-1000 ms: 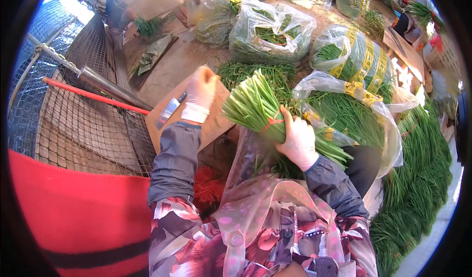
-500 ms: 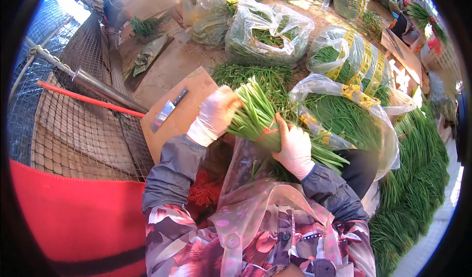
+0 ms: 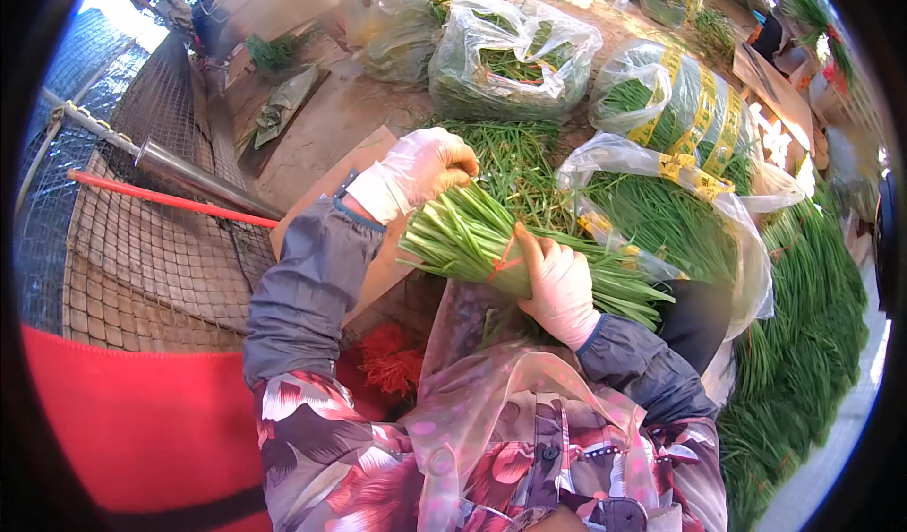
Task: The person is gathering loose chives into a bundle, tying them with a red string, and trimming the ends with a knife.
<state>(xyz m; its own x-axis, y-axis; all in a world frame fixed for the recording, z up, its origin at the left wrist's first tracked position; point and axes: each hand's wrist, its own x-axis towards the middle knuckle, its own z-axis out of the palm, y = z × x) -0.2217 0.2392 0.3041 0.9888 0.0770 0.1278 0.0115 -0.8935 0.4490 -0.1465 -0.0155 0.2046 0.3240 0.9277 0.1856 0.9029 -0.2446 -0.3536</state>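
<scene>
My right hand (image 3: 559,284), in a pale glove, grips a bundle of green chives (image 3: 458,234) tied with a thin red band. The bundle lies tilted across my front, its cut stem ends to the left and leaves to the right. My left hand (image 3: 416,171), gloved too, is at the bundle's upper edge with its fingers curled in. Whether anything is between those fingers is hidden. Under my left forearm lies a wooden board (image 3: 378,282), mostly covered by the sleeve. Red ties (image 3: 389,357) hang in a bunch by my lap.
Loose chives (image 3: 515,159) lie beyond the bundle. Plastic bags of chives (image 3: 515,60) stand at the back, and an open bag (image 3: 746,258) is at right. A long pile of chives (image 3: 803,362) runs down the right. A metal tube (image 3: 194,175) and red pole (image 3: 170,198) extend at left.
My left hand has moved up, off the stem ends, with its fingers curled. The bundle has turned so its stem ends point further left. My left forearm now covers the knife on the board.
</scene>
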